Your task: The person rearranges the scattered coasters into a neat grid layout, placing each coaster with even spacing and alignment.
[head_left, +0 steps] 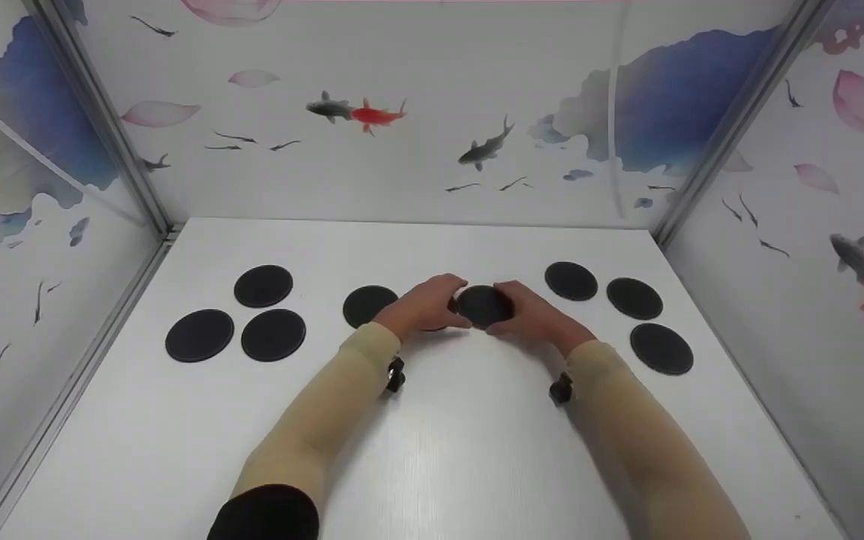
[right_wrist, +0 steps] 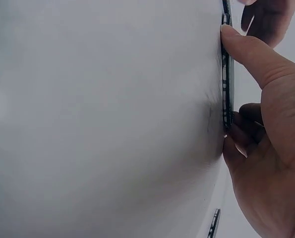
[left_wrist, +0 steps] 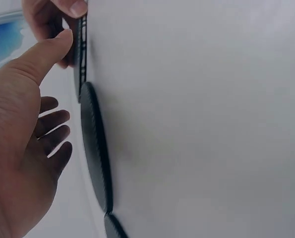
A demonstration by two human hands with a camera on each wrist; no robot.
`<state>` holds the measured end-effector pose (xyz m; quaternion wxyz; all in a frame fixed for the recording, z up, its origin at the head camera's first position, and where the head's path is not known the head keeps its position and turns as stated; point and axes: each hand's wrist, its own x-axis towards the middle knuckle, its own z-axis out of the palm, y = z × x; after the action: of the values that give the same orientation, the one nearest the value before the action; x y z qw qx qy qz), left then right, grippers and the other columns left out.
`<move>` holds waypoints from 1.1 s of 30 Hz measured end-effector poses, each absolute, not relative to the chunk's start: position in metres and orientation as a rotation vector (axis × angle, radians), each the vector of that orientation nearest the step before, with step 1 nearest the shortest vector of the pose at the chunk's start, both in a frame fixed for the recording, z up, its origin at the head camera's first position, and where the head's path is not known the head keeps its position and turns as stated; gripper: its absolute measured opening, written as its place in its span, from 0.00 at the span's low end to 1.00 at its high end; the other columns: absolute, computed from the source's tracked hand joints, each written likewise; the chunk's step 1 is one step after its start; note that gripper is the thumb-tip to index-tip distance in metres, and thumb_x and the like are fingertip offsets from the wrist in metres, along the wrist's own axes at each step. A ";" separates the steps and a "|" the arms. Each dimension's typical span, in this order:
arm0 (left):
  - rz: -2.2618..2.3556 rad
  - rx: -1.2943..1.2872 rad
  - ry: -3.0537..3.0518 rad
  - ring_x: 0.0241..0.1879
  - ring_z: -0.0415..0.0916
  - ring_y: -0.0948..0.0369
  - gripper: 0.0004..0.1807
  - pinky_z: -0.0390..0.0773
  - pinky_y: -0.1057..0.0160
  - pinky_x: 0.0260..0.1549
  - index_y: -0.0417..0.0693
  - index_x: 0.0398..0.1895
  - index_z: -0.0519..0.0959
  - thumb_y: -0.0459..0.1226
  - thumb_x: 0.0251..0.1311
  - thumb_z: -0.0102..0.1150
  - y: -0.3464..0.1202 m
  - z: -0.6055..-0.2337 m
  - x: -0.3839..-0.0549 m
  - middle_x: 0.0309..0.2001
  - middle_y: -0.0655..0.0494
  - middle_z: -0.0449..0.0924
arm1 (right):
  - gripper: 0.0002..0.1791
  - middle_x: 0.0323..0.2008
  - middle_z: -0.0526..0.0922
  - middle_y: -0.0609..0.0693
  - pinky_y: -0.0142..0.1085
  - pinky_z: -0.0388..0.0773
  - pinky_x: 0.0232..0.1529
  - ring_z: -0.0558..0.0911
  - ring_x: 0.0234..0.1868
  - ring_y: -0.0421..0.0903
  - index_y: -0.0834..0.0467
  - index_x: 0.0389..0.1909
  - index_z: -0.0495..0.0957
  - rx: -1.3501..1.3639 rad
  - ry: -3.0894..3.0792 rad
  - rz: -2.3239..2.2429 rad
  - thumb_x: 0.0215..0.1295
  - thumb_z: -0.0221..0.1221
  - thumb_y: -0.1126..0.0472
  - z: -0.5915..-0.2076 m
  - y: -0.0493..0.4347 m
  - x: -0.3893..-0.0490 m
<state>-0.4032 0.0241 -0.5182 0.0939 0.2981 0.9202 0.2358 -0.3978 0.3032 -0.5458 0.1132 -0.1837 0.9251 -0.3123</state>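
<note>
A flat, round black disc lies between the two hands near the middle of the white table. My right hand grips its right side, with the thumb on the near edge and curled fingers farther round the rim. On the other side is my left hand, its thumb close to the same disc and its fingers loosely extended, holding nothing. Another black disc sits below that hand, mostly hidden by it in the head view. Left of it lies a further disc.
Three black discs form a cluster on the left, one of them a left front disc. Three more curve along the right, including a right front disc. Printed panels wall the table at the back and sides.
</note>
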 end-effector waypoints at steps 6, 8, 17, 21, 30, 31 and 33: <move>0.623 0.923 2.741 0.75 0.71 0.52 0.42 0.72 0.51 0.74 0.46 0.80 0.73 0.56 0.70 0.74 -0.011 -0.506 -0.394 0.77 0.49 0.73 | 0.62 0.83 0.63 0.61 0.55 0.56 0.84 0.62 0.84 0.59 0.63 0.87 0.56 -0.548 2.681 -1.039 0.62 0.82 0.45 -0.551 0.309 -0.395; 0.621 0.907 2.744 0.72 0.73 0.52 0.41 0.73 0.50 0.73 0.45 0.79 0.74 0.56 0.71 0.74 -0.026 -0.505 -0.390 0.74 0.49 0.75 | 0.63 0.83 0.62 0.61 0.56 0.54 0.85 0.59 0.85 0.60 0.63 0.87 0.56 -0.542 2.667 -1.096 0.61 0.82 0.45 -0.550 0.312 -0.393; 0.562 0.847 2.805 0.74 0.72 0.46 0.45 0.73 0.45 0.74 0.41 0.81 0.71 0.55 0.69 0.75 -0.090 -0.503 -0.371 0.77 0.43 0.72 | 0.56 0.82 0.65 0.62 0.63 0.61 0.81 0.63 0.82 0.67 0.58 0.86 0.61 -0.529 2.667 -1.167 0.66 0.79 0.42 -0.529 0.326 -0.377; 0.520 0.819 2.836 0.78 0.68 0.43 0.47 0.69 0.43 0.77 0.41 0.82 0.70 0.56 0.69 0.75 -0.109 -0.503 -0.361 0.80 0.41 0.69 | 0.53 0.81 0.68 0.62 0.65 0.64 0.79 0.67 0.80 0.67 0.60 0.85 0.63 -0.563 2.688 -1.166 0.69 0.77 0.43 -0.522 0.333 -0.368; 0.476 0.753 2.837 0.83 0.60 0.40 0.51 0.62 0.41 0.81 0.39 0.84 0.67 0.58 0.68 0.75 -0.139 -0.513 -0.339 0.84 0.38 0.63 | 0.44 0.79 0.70 0.64 0.63 0.67 0.78 0.73 0.77 0.63 0.58 0.84 0.65 -0.615 2.749 -1.168 0.76 0.72 0.48 -0.515 0.359 -0.348; 0.476 0.754 2.837 0.83 0.60 0.40 0.52 0.62 0.41 0.81 0.39 0.84 0.67 0.58 0.67 0.76 -0.141 -0.515 -0.338 0.84 0.38 0.63 | 0.43 0.78 0.71 0.65 0.63 0.67 0.78 0.73 0.77 0.64 0.59 0.83 0.66 -0.610 2.757 -1.179 0.76 0.72 0.49 -0.515 0.363 -0.345; 0.472 0.750 2.839 0.84 0.59 0.40 0.52 0.62 0.42 0.81 0.39 0.84 0.67 0.58 0.66 0.76 -0.144 -0.518 -0.337 0.85 0.39 0.61 | 0.41 0.77 0.71 0.66 0.63 0.68 0.77 0.74 0.76 0.65 0.60 0.82 0.67 -0.607 2.779 -1.190 0.77 0.71 0.50 -0.515 0.371 -0.341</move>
<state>-0.3373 -0.1435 -0.5182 0.0839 0.2512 0.9512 0.1582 -0.3409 0.3709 -0.5148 0.0291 -0.1968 0.9009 -0.3857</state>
